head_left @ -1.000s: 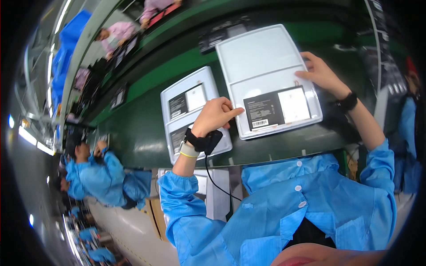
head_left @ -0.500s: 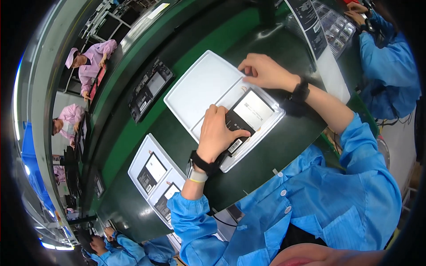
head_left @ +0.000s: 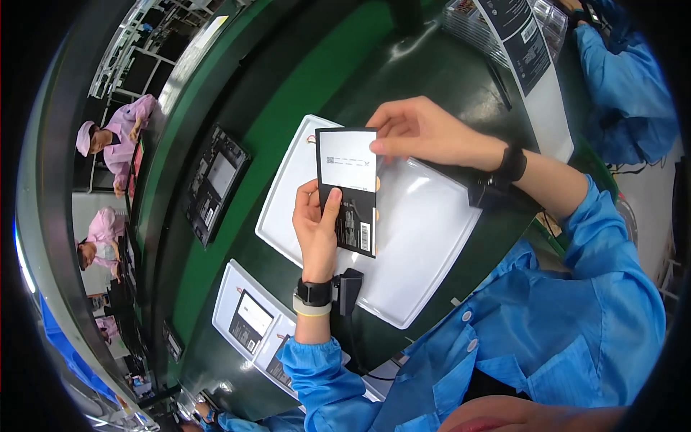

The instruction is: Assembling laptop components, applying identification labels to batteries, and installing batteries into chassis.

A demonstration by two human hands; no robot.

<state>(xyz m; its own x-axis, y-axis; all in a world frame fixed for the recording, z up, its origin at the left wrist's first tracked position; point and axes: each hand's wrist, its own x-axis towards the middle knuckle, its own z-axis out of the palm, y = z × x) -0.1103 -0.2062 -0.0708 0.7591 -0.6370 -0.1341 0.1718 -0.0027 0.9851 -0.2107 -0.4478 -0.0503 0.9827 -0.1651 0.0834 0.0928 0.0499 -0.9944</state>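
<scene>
While left hand [head_left: 317, 234] clasps 1 battery [head_left: 355, 186], right hand [head_left: 421, 132] pinches its edge.

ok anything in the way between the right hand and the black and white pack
Nothing visible: the right hand is at the upper right edge of the pack, the left hand holding its left side.

Looks matt black and film-like on one half of the flat pack [head_left: 347, 169], turning smooth, white and paper-like on the other. Reads as smooth moulded plastic with a faint gloss in the large tray [head_left: 425, 245] and the smaller tray [head_left: 232, 281], and as dark plastic with metal-looking parts on the open chassis [head_left: 204, 183]. Shows a shiny, smooth, light-catching green finish on the work surface [head_left: 432, 79], beside creased, slightly sheened cloth in the blue jacket [head_left: 561, 309] and matt, rubbery-looking black on the wristband [head_left: 512, 164].
</scene>
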